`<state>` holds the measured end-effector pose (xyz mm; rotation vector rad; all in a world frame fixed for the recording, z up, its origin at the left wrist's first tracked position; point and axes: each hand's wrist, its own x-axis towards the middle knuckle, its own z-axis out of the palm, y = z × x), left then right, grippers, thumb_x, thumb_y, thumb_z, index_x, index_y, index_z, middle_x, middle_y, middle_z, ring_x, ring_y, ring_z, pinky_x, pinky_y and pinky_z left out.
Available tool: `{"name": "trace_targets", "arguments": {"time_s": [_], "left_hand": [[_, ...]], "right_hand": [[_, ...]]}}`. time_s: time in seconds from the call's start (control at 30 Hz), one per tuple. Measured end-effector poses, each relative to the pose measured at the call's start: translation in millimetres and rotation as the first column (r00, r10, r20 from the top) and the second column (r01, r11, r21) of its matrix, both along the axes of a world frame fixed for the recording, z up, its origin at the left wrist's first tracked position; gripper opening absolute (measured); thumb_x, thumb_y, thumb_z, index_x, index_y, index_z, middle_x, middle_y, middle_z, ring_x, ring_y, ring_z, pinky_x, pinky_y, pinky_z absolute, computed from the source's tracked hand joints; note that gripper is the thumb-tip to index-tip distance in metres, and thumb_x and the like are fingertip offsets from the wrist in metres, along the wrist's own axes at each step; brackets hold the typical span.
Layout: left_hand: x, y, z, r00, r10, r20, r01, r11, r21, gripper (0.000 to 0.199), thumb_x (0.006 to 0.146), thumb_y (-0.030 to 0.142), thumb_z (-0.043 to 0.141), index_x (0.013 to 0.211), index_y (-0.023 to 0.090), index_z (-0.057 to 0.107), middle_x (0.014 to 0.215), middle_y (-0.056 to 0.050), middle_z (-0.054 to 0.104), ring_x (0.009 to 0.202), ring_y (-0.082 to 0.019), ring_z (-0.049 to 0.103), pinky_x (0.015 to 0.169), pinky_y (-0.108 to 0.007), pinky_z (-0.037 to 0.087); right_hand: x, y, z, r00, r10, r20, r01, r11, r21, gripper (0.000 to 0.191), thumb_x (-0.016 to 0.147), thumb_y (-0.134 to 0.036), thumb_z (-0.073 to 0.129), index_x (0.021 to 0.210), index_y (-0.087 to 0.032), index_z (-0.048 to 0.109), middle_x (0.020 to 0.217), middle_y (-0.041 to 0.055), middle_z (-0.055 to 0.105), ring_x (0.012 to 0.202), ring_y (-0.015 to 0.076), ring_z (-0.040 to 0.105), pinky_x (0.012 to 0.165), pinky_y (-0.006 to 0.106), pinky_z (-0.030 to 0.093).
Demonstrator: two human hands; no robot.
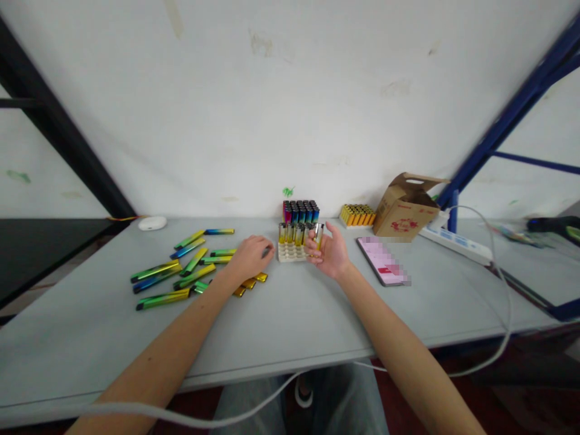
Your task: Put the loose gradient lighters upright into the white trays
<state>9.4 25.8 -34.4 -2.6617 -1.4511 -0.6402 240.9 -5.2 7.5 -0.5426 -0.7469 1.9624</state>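
My left hand [250, 258] is closed above the table, its fingers curled down, with a small dark bit showing at the fingertips. What it holds is mostly hidden. My right hand [333, 252] is turned palm inward, its fingers around a shiny yellow lighter [318, 232] held upright. Beside it, a pale rack [290, 256] has a back row of yellow lighters [290, 233], with bare holes in front. Green, yellow and blue lighters [194, 273] lie scattered left of my left hand. Several gold ones [249, 283] lie partly under my left forearm.
Behind the rack stands a block of dark multicoloured lighters [301, 211]. To its right are a tray of yellow-orange lighters [357, 214], an open cardboard box [403, 211], a phone [379, 260] and a power strip [457, 243]. A white case [153, 223] sits at back left.
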Motion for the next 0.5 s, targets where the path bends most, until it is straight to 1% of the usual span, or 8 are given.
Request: {"name": "trace_targets", "arguments": {"time_s": [0.03,0.1,0.23,0.37,0.5], "left_hand": [[-0.1,0.0,-0.9,1.000,-0.003,-0.005,0.003,1.000,-0.005,0.026,0.092,0.029,0.045,0.091,0.017,0.068,0.096,-0.009,0.070,0.094,-0.025,0.061,0.091,-0.040,0.048],[0.0,-0.4,-2.0,1.000,-0.010,-0.018,0.010,1.000,0.001,0.027,0.092,0.029,0.045,0.093,0.017,0.068,0.097,-0.010,0.069,0.095,-0.025,0.061,0.092,-0.040,0.047],[0.8,-2.1,-2.7,0.998,-0.009,-0.066,0.011,1.000,0.023,0.027,0.093,0.031,0.046,0.097,0.016,0.067,0.100,-0.011,0.067,0.097,-0.026,0.059,0.094,-0.041,0.047],[1.0,-2.3,-3.3,0.997,0.000,-0.083,0.002,1.000,0.021,0.025,0.093,0.031,0.047,0.099,0.017,0.066,0.101,-0.010,0.066,0.097,-0.025,0.059,0.094,-0.040,0.046],[1.1,-2.1,-4.5,0.995,0.004,-0.096,-0.002,1.000,0.022,0.026,0.093,0.031,0.047,0.101,0.016,0.066,0.102,-0.011,0.066,0.098,-0.025,0.059,0.094,-0.041,0.046]], "right_hand": [[0.2,-0.5,0.1,1.000,0.011,-0.008,-0.011,1.000,0.002,0.042,0.084,-0.060,0.046,0.072,-0.020,0.047,0.053,-0.0056,0.039,0.040,0.0069,0.026,0.034,0.015,0.019],[0.2,-1.1,0.2,0.999,0.032,-0.015,-0.033,0.999,-0.006,0.049,0.088,-0.063,0.036,0.066,-0.020,0.044,0.050,-0.0063,0.034,0.039,0.0072,0.023,0.034,0.016,0.019],[-1.6,-1.9,1.8,0.997,0.079,-0.005,-0.080,0.996,-0.033,0.055,0.094,-0.058,0.023,0.056,-0.020,0.035,0.046,-0.0069,0.024,0.039,0.0076,0.017,0.033,0.016,0.017],[-4.1,-2.3,3.0,0.995,0.095,0.025,-0.094,0.994,-0.047,0.055,0.093,-0.056,0.019,0.052,-0.021,0.029,0.044,-0.0073,0.018,0.039,0.0080,0.012,0.032,0.017,0.014],[-5.3,-2.9,2.0,0.995,0.089,0.042,-0.088,0.996,-0.026,0.051,0.092,-0.052,0.020,0.051,-0.022,0.029,0.044,-0.0076,0.017,0.040,0.0083,0.009,0.032,0.017,0.015]]}}
